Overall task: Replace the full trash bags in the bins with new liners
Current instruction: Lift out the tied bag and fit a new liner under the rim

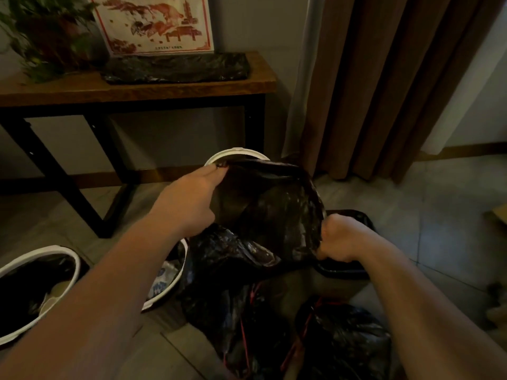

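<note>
- Liner (pixel 271 209): black, mouth stretched between both hands, at the rim of the white bin (pixel 236 154).
- Left hand (pixel 192 198): arm extended, fingertips pinching the far edge.
- Right hand (pixel 341 238): fisted round the near edge.

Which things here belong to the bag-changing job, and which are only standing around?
Job: black bag, gripped by left hand and right hand; far white bin; left white bin; tied bags; folded liners on the table.
Lying about: plant; picture; curtain.
</note>
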